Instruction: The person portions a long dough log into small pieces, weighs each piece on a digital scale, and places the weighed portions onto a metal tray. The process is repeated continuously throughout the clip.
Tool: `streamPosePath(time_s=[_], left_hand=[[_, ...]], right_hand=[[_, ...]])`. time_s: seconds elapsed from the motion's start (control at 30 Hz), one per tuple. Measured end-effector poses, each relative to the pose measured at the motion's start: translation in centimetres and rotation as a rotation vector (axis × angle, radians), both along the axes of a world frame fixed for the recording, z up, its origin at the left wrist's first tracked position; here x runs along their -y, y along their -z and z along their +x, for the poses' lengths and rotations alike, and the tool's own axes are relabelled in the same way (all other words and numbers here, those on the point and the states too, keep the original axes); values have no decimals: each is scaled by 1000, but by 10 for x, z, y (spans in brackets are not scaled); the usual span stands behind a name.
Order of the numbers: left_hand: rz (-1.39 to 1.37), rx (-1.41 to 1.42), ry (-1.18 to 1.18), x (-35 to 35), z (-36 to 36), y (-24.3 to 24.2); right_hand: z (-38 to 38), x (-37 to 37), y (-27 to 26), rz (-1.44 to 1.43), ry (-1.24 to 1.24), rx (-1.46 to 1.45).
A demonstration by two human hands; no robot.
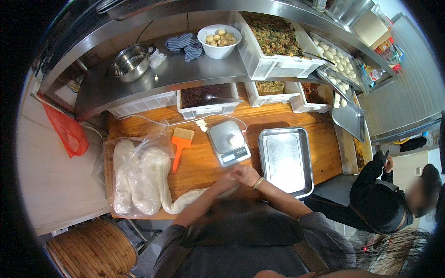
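My left hand (227,178) and my right hand (247,174) meet just below the digital kitchen scale (222,133). Their fingertips are close together, and whatever lies between them is hidden. A thick rope of white dough (189,199) runs under my left forearm and reappears just below both hands. It comes from a large folded mass of dough (137,180), partly covered by a clear plastic bag (147,153). On the scale's plate rests a small pale lump of dough (237,140). Right of my right hand stands a rectangular metal tray (286,160).
An orange-handled brush (179,146) and small dough bits (201,124) lie left of the scale. A white cable (174,123) crosses behind. Filling tubs (208,113) line the back, below a steel shelf (180,74). A person in black (375,201) is at the right.
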State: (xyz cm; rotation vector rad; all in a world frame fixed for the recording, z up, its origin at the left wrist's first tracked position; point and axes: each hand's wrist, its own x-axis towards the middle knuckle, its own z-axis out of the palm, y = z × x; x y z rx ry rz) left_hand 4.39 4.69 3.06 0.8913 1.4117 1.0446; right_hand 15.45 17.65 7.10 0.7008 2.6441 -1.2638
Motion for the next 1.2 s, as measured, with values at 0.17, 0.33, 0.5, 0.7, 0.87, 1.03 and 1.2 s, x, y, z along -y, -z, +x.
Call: streamPosePath(time_s=[0.17,0.33,0.5,0.7,0.87,1.03,1.2], left_hand=[[-8,-51,4,1,-2,14],[-115,-58,25,2,-5,31],[-67,-171,20,4,-3,32],[-106,-182,34,6,-3,37],[-80,-86,-22,3,1,49],[-40,-157,-46,6,3,57],[-120,-123,27,3,1,62]], right_hand=[[-3,-7,7,42,-60,-40],[-20,-34,8,297,11,-165],[-71,-73,8,255,287,-403],[-84,-95,13,253,310,-187],[-83,-84,18,358,197,-72],[-43,-77,9,337,244,-553],[31,-124,21,110,922,-378]])
